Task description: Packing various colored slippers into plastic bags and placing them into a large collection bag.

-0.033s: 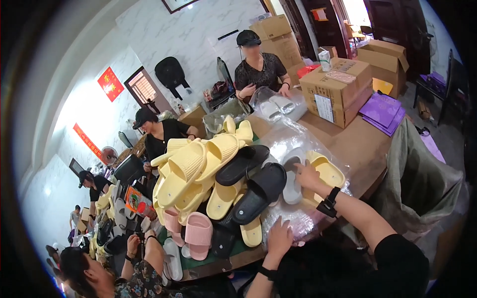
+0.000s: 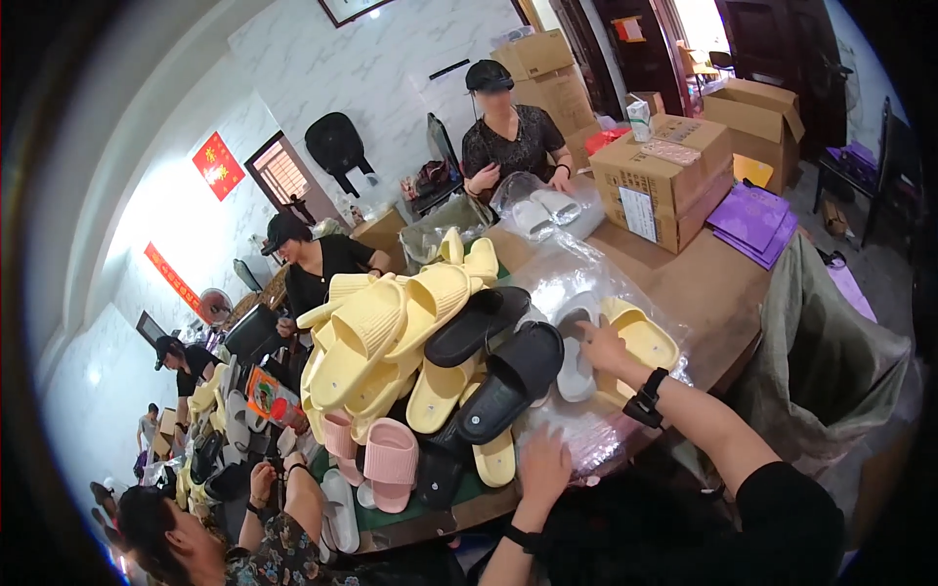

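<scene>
My right hand (image 2: 604,347) has its fingers on the grey slipper (image 2: 575,379); I cannot tell whether they are clamped on it. Just right of that grip lies 1 yellow slipper (image 2: 653,340); just left, a black slipper (image 2: 513,386). My left hand (image 2: 544,467), fingers extended and loosely apart, rests nearer me beside the plastic (image 2: 606,439). I judge a light pinch best, without rucking the plastic or nudging the black slipper.
</scene>
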`<state>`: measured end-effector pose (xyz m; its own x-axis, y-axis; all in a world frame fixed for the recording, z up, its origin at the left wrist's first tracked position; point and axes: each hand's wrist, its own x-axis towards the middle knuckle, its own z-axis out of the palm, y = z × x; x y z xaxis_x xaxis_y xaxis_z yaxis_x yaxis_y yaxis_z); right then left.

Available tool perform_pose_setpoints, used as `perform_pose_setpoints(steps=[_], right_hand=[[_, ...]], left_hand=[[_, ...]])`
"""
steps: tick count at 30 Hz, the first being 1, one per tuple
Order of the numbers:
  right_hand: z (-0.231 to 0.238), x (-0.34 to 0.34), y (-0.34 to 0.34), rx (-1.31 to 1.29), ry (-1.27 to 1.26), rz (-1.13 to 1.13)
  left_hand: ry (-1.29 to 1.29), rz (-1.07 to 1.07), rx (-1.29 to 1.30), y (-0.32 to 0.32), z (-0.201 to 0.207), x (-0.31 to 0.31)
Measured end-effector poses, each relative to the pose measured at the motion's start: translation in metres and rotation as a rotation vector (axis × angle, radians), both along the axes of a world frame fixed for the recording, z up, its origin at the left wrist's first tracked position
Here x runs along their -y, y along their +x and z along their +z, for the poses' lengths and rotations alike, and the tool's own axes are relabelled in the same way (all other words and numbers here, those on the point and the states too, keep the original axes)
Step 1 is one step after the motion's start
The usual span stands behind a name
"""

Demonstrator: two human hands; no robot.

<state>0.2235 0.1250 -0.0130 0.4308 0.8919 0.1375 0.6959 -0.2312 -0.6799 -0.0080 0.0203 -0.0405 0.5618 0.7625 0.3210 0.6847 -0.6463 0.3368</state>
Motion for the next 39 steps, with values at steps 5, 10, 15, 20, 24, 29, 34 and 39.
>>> perform_pose_setpoints(steps=[5, 10, 15, 20, 24, 29, 34, 39], right_hand=[[-0.017, -0.018, 0.038, -0.068, 0.271, -0.036], [0.088, 0.014, 0.052, 0.046, 0.512, 0.134], [0.166, -0.02, 0.085, -0.017, 0.456, 0.339], [0.206, -0.081, 0.096, -0.043, 0.467, 0.336], [0.189, -0.101, 0.121, -0.055, 0.251, 0.486], [0.174, -0.051, 0.157, -0.061, 0.273, 0.426], [0.189, 0.016, 0.189, -0.729, 0.207, 0.274], [0.092, 0.008, 0.244, -0.777, -0.045, 0.211]], left_hand=[[0.355, 0.339, -0.386, 0.001, 0.08, -0.022], [0.381, 0.402, -0.439, -0.047, 0.054, -0.064], [0.194, 0.358, -0.199, -0.061, 0.064, -0.071], [0.014, 0.327, 0.209, -0.069, 0.049, -0.071], [-0.094, 0.333, 0.434, -0.063, 0.055, -0.072], [-0.138, 0.357, 0.588, -0.046, 0.061, -0.071], [-0.196, 0.401, 0.665, -0.024, 0.063, -0.067], [-0.369, 0.53, 0.731, -0.004, 0.055, -0.066]])
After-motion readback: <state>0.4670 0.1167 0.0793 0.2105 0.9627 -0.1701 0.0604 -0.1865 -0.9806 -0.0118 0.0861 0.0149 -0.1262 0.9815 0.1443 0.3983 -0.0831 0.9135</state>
